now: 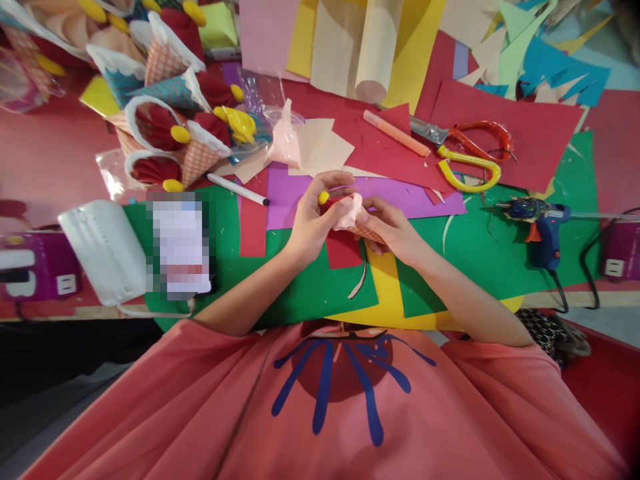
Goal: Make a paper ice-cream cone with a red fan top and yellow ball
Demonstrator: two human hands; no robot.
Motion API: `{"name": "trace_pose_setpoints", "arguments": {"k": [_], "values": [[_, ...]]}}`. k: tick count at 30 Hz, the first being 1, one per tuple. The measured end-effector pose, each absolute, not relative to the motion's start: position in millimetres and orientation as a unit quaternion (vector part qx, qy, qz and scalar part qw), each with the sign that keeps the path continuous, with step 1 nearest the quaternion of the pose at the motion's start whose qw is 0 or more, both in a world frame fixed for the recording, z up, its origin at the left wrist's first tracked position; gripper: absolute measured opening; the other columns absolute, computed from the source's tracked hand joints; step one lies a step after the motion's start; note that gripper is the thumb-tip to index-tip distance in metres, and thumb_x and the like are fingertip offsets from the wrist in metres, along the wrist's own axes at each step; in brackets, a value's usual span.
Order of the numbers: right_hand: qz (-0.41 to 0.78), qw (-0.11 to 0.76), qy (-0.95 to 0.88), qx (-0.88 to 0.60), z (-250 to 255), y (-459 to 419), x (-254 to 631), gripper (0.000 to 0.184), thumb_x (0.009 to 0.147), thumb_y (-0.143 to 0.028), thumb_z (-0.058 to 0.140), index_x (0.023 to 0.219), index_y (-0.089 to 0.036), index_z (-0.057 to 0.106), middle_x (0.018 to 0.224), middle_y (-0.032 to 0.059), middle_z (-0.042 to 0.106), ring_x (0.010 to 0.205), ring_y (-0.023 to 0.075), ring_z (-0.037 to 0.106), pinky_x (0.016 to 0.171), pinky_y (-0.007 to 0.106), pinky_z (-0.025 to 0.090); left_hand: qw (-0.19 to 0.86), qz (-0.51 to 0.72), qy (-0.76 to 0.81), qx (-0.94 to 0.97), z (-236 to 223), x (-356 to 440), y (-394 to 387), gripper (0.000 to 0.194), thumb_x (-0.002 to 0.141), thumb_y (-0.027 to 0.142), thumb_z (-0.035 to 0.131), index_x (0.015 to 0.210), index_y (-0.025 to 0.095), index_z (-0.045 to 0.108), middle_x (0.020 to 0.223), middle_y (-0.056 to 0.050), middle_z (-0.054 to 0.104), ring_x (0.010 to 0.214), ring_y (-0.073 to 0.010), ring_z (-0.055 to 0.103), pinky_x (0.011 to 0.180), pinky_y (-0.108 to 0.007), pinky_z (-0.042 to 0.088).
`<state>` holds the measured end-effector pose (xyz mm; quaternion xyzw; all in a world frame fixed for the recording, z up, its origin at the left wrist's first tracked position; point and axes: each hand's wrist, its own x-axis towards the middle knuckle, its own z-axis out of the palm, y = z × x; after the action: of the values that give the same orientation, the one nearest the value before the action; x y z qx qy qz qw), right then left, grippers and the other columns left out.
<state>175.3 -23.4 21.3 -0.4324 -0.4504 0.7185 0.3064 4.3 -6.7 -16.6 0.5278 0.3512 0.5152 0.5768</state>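
Note:
Between my hands is a small craft cone (369,231) with an orange checked pattern, a pale pink band round its rim and a dark red part with a yellow ball. My left hand (316,217) is closed round the red and pink end, the thumb pressing on the pale band. My right hand (387,225) pinches the checked side, with fingertips at the pink edge. Under the hands lie red, green and purple sheets (295,200). Beyond them sits a bag of pale pink clay-like material (286,143). My fingers partly hide the cone.
Finished-looking cones (165,130) are heaped at the back left. A white pen (239,189), a phone (180,247) and a white box-like device (103,252) lie at left. Scissors (470,157), an orange glue-stick-like tube (396,133) and a blue glue gun (544,230) with a cord are at right.

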Motion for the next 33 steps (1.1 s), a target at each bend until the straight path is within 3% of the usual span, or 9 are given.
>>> {"name": "trace_pose_setpoints", "arguments": {"k": [6,14,21,33], "values": [[0.744,0.291,-0.436,-0.415,25.6,-21.7,175.5,0.053,0.08,-0.062,0.068,0.105,-0.02,0.046,0.071,-0.0062,0.062,0.037,0.006,0.056,0.029,0.016,0.033,0.568,0.513,0.353,0.538,-21.9,-1.2,-4.6,0.042,0.09,0.043,0.066,0.129,0.037,0.051,0.132,-0.001,0.061,0.117,-0.0183,0.065,0.1,-0.033,0.055],[0.732,0.305,-0.427,-0.435,28.0,-23.5,173.4,0.057,0.072,-0.054,0.08,0.105,-0.023,0.046,0.083,-0.0039,0.063,0.047,0.0091,0.063,0.034,0.02,0.044,0.564,0.505,0.353,0.55,-17.3,-0.6,-5.2,0.039,0.092,0.047,0.061,0.129,0.036,0.051,0.133,-0.003,0.06,0.115,-0.0202,0.067,0.095,-0.033,0.058],[0.729,0.304,-0.431,-0.436,27.0,-21.7,175.2,0.056,0.073,-0.067,0.073,0.096,-0.023,0.046,0.064,-0.0095,0.055,0.037,0.0029,0.044,0.033,0.018,0.028,0.554,0.502,0.359,0.559,-13.4,5.4,-10.1,0.041,0.089,0.048,0.065,0.127,0.034,0.054,0.129,-0.003,0.062,0.124,-0.0207,0.061,0.104,-0.036,0.053],[0.726,0.31,-0.415,-0.451,29.4,-21.4,173.3,0.058,0.07,-0.069,0.073,0.089,-0.022,0.045,0.065,-0.0081,0.055,0.041,0.0031,0.039,0.035,0.019,0.027,0.533,0.506,0.341,0.586,-7.9,8.0,-10.8,0.039,0.089,0.045,0.066,0.125,0.034,0.057,0.127,-0.001,0.063,0.115,-0.0178,0.065,0.101,-0.034,0.056]]}}
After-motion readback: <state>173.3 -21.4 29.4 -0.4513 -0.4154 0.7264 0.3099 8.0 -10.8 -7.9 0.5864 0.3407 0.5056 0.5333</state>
